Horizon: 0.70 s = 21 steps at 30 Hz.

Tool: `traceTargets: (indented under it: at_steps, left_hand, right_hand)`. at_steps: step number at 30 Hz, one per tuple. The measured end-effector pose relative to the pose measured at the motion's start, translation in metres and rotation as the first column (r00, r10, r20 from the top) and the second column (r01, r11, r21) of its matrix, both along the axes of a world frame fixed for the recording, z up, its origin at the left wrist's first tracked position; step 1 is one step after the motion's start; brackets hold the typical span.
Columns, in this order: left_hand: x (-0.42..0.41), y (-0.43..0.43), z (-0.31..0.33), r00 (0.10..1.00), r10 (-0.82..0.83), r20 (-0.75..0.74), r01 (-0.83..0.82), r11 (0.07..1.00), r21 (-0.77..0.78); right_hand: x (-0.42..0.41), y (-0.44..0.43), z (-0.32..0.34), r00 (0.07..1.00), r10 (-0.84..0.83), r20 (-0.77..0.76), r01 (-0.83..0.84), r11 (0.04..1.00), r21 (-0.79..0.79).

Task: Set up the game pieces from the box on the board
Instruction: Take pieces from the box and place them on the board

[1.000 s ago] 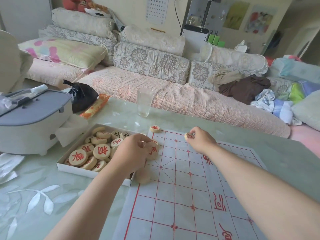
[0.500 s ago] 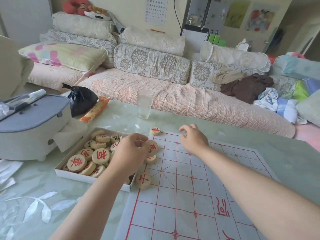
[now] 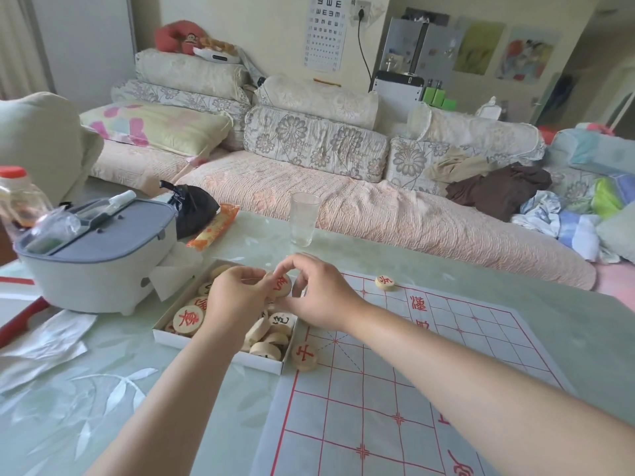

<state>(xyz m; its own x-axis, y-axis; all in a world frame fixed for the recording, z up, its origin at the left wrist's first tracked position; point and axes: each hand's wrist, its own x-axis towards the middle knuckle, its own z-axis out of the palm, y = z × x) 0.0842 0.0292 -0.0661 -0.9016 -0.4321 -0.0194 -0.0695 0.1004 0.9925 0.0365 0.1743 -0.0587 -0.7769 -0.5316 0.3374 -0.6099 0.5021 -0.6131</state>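
The raised piece (image 3: 282,285) is a small wooden disc with a red character on its face. It looks light, stiff and smooth, unlikely to break if dropped, but apt to roll or slide on the slick board (image 3: 378,389). The best hold is probably a pinch across the rim with thumb and forefinger, leaving the face clear to read.

The left hand (image 3: 237,298) has its fingers curled and pinches the disc by its left rim, tilting the face up toward the camera. The right hand (image 3: 321,297) arches over from the other side, forefinger bent over the top edge and thumb under the right rim. Whether these fingers already press on the wood or only hover close, I cannot tell from this angle.

The disc hangs between the two sets of fingertips, over the far right corner of the box (image 3: 213,348). The loose pieces (image 3: 188,319) lie just below and behind the left fingers. One disc (image 3: 304,354) sits below the right wrist at the board's edge, and another (image 3: 385,282) lies beyond the right knuckles.
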Motion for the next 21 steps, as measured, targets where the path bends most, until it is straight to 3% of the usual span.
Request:
traceTargets:
  at_steps: [4,6,7,9,11,16,21]
  left_hand:
    - [0.002,-0.01,-0.002,1.0,0.013,-0.016,-0.014,0.999,-0.037]
    - [0.001,-0.015,-0.004,1.0,0.015,0.001,-0.015,0.988,-0.151]
    - [0.001,-0.017,-0.006,0.999,0.011,0.036,0.001,0.951,-0.308]
    - [0.001,-0.021,-0.012,0.997,0.018,0.074,0.033,0.768,-0.64]
    - [0.004,-0.026,-0.016,0.995,0.037,0.092,0.048,0.631,-0.774]
    - [0.01,-0.04,-0.021,0.971,0.069,0.228,0.182,0.402,-0.897]
    - [0.011,-0.043,-0.025,0.953,0.103,0.284,0.225,0.388,-0.894]
  right_hand:
    - [0.002,-0.009,0.0,0.999,-0.028,0.027,0.028,0.999,-0.018]
    - [0.0,-0.011,-0.003,0.999,-0.04,0.03,0.04,0.999,0.003]
    - [-0.003,-0.012,-0.006,0.998,-0.053,0.033,0.053,0.998,0.022]
    - [-0.012,-0.011,-0.012,0.994,-0.098,0.042,0.095,0.994,0.055]
    - [-0.025,-0.006,-0.017,0.982,-0.18,0.054,0.178,0.983,0.04]
    - [-0.063,0.02,-0.027,0.854,-0.512,0.094,0.507,0.859,0.074]
    - [-0.083,0.037,-0.037,0.723,-0.675,0.144,0.651,0.736,0.182]
